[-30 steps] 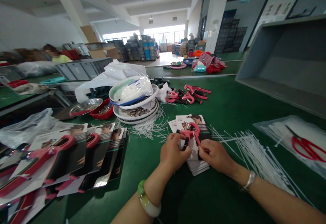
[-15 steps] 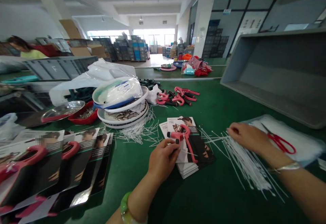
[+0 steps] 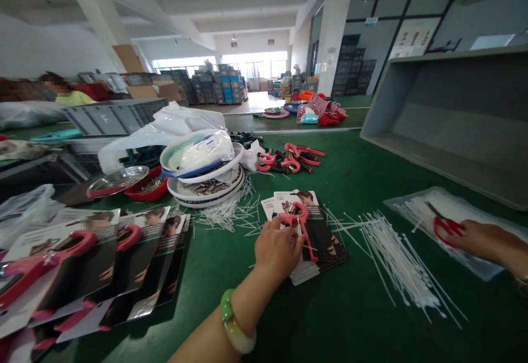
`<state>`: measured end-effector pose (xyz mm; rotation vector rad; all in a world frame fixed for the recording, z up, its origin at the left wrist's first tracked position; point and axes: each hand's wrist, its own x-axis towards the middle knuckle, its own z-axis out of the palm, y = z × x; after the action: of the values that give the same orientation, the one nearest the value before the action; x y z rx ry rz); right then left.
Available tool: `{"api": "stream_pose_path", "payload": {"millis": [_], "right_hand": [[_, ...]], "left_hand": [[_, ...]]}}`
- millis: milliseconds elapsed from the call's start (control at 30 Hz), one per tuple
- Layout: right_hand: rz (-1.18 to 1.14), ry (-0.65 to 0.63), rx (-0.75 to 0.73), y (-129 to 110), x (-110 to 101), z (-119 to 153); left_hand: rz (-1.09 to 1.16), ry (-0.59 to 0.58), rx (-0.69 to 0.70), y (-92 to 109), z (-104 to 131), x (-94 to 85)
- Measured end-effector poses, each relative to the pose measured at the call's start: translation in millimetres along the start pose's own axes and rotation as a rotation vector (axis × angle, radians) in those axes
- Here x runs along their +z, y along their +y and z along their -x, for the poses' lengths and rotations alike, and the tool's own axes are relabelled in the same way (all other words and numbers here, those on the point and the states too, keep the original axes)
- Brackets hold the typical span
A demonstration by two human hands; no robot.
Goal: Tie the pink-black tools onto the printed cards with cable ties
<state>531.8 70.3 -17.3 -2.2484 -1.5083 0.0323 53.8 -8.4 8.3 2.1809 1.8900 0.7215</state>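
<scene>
My left hand (image 3: 278, 247) is closed over a pink and black hand grip strengthener (image 3: 300, 221), its fingers hiding part of the tool. That grip lies on a printed backing card (image 3: 325, 236) on top of a small stack of cards, and a thin white tie shows by the fingertips. On the right, my right hand (image 3: 480, 239) has its fingers on the red handles of the scissors (image 3: 443, 224), whose blades point away over a clear plastic bag (image 3: 416, 203) of white ties. Between my hands lies a loose bundle of white cable ties (image 3: 400, 258).
Carded hand grips (image 3: 82, 269) lie overlapping at the left. Stacked white trays (image 3: 206, 192) holding metal parts stand behind, beside loose pink grips (image 3: 292, 159). A large grey bin (image 3: 449, 132) rests on its side at the back right. A person (image 3: 66, 91) is at the far left.
My right hand has moved right, from the cable tie bundle to the scissors' handles. My left hand has shifted further over the grip on the card. The view has turned slightly left.
</scene>
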Motion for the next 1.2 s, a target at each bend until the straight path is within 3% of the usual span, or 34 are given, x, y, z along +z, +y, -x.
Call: {"api": "stream_pose_path", "payload": {"millis": [67, 100, 200, 300, 367, 433, 533, 600, 667, 767, 833, 1033, 1200], "right_hand": [[0.108, -0.28, 0.048, 4, -6, -2], [0.15, -0.352, 0.05, 3, -10, -1], [0.099, -0.325, 0.074, -13, -22, 15], [-0.241, -0.323, 0.215, -50, -35, 45], [-0.603, -0.451, 0.227, -86, -40, 72], [-0.775, -0.573, 0.128, -127, -38, 101], [-0.665, -0.796, -0.196, -184, -24, 135], [-0.439, -0.732, -0.469, -211, -13, 146], [-0.159, -0.539, -0.693, -226, -5, 147], [0.239, -0.258, -0.941, -234, 0, 139], [0.425, -0.15, -1.078, -236, -1, 132], [0.577, 0.013, -1.306, -249, 1, 129], [0.566, 0.066, -1.374, -251, 12, 129]], "left_hand": [[0.032, -0.009, -0.063, 4, -5, 4.1], [0.071, -0.012, -0.097, 4, -6, 5.9], [0.222, -0.016, -0.163, 1, -9, 9.5], [0.342, -0.032, -0.188, -3, -10, 11.7], [0.388, -0.046, -0.191, -6, -11, 13.5], [0.424, -0.049, -0.178, -9, -11, 15.6], [0.504, -0.054, -0.15, -13, -11, 18.1], [0.565, -0.066, -0.143, -16, -10, 19.0], [0.608, -0.074, -0.145, -18, -9, 19.3], [0.649, -0.077, -0.153, -21, -9, 19.8], [0.682, -0.081, -0.164, -22, -9, 20.3], [0.744, -0.079, -0.183, -23, -11, 22.3], [0.744, -0.078, -0.185, -23, -11, 22.5]]}}
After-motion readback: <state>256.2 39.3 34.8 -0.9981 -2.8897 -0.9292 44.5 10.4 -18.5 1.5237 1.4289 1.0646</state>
